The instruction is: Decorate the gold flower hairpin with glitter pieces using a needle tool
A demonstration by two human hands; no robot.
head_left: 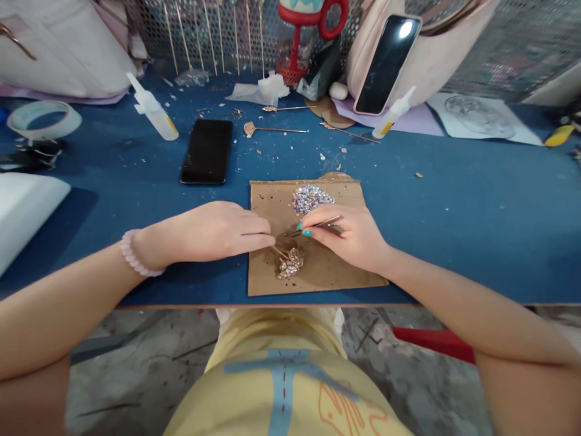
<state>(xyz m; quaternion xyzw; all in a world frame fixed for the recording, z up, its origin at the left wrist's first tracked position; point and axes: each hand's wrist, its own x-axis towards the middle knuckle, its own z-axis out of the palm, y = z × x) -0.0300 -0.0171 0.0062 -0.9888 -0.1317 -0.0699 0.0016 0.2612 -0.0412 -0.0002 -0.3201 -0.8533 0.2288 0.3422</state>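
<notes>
A brown cardboard sheet [267, 281] lies at the table's front edge, with a pile of small shiny gems [312, 198] near its back. My left hand [231, 231] pinches the thin stem of a gold ornament [291, 263] covered in sparkling stones, which is low over the cardboard. In my right hand [345, 235], thumb and fingers close on metal tweezers [327, 222]. The tweezers point left, their tips just above the ornament, between my two hands. Whether the tips hold anything is too small to tell.
On the blue table [476, 212] lie a black phone [207, 151], glue bottles [157, 115] [394, 113], gold hairpins [279, 129] and a tape roll [44, 121]. Another phone [387, 65] leans on a pink bag [442, 60]. Sticks [221, 39] stand along the mesh back.
</notes>
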